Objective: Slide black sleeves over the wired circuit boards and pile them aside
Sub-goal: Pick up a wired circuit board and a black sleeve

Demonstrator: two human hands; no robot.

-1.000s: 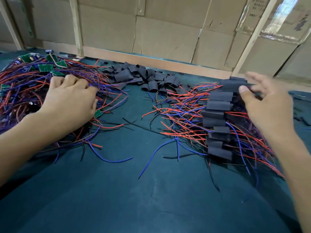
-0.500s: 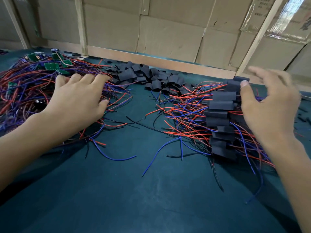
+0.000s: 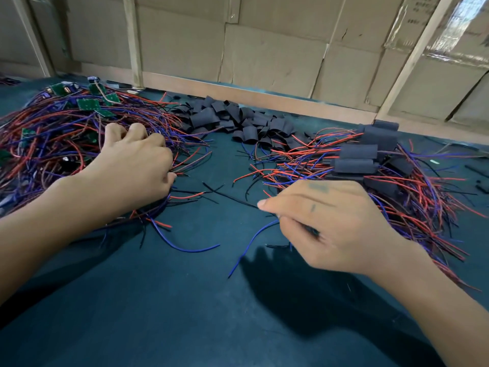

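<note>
We are between units: our left hand (image 3: 132, 165) curls into the bare boards' wires (image 3: 66, 133), our right hand (image 3: 336, 223) hangs loosely curled, holding nothing we can see. Next we judge: lift 1 board, fetch a sleeve (image 3: 209, 119) beyond; done ones (image 3: 357, 160) lie right.

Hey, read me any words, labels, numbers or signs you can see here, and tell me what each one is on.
Nothing here can be read.
Dark printed lines on the cardboard panel at the top right: too small and blurred to read.
Green circuit boards in the left wire pile: no legible markings.
Black sleeves: no print visible.
Smudged marks on the back of the right hand: not legible as text.
</note>
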